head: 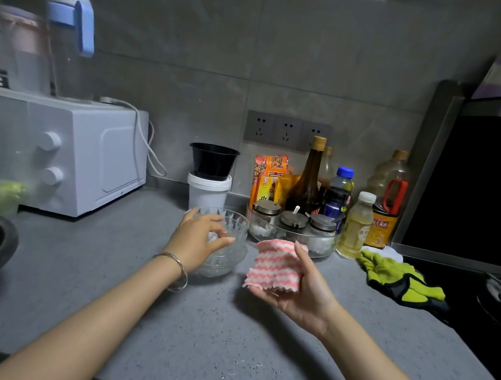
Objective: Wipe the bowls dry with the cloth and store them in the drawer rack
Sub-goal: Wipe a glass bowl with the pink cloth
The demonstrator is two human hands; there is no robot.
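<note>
Ahead of the left hand (198, 241), stacked glass bowls (232, 258) stand on the grey counter (194, 339); its fingers curve about the top bowl's near side, though whether they grip cannot be told. Just right of the bowls, the right hand (304, 291), palm up, pinches a pink-and-white cloth (274, 267) under its thumb. Beyond that hand: a glass dish (327, 244) of lidded jars

Stacked clear cut-glass bowls (231, 251): glossy, faceted, ribbed walls.
Pink-and-white wavy-striped cloth (274, 267): soft, fleecy, matt.
Grey speckled tabletop (210, 341): stone-look, smooth, matt.
White boxy oven (90, 156): smooth casing, slight sheen.
Thin silver bangle (180, 271): shiny metal.
Black round bowl (213, 160), white tub (208, 193): smooth plastic.
Yellow-green gloves (395, 275): matt fabric.
Small glass jars (294, 223): dull metal lids.
Grey wall tiles (195, 58): matt.
</note>
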